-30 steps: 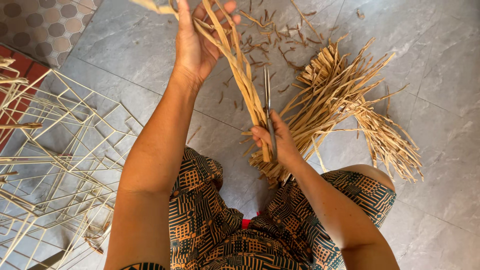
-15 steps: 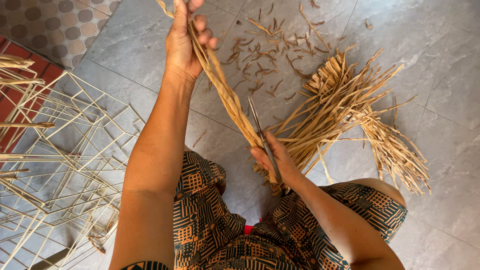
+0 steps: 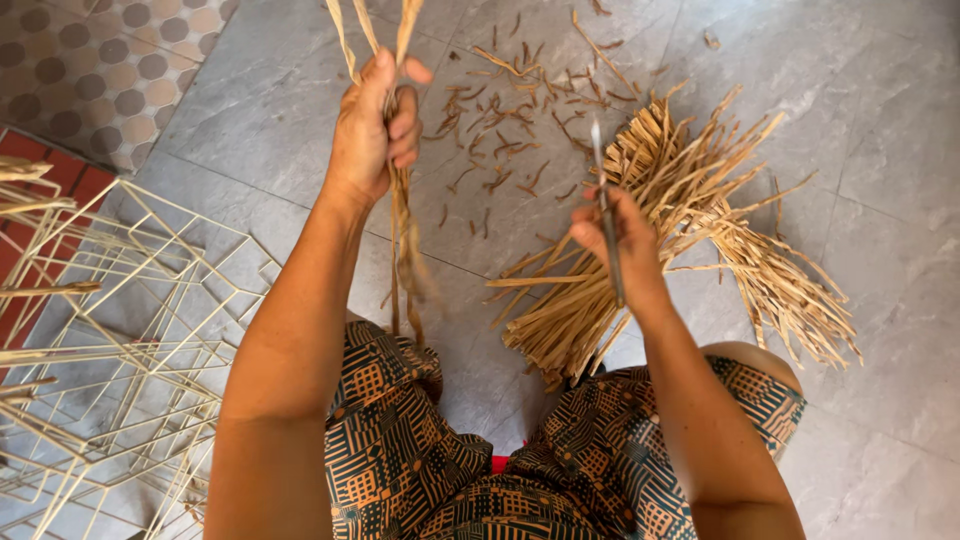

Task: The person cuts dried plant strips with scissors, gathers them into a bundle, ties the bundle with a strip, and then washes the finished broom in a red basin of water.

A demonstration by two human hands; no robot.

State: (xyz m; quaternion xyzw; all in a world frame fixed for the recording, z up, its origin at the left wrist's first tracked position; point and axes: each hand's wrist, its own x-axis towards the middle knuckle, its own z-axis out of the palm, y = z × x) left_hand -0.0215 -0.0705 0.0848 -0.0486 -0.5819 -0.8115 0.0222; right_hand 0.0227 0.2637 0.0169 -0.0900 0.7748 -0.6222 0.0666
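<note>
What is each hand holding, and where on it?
Left hand grips dried straw strips near mid-length; right hand holds a thin blade by its lower part.

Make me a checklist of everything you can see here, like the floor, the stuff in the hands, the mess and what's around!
Surface: grey tiled floor, seams visible.
Job's things: a few long straw-coloured strips hanging from the left hand; thin metal blade in the right hand, tip pointing up.
Clutter: pile of cut strips fanned out on the floor; short brown scraps scattered beyond it.
Grippers: left hand closed around the strips; right hand closed around the blade.
Cables: nothing seen.
Surroundings: pale wire frames at left; dotted mat in the top left corner; patterned garment over the person's knees.
</note>
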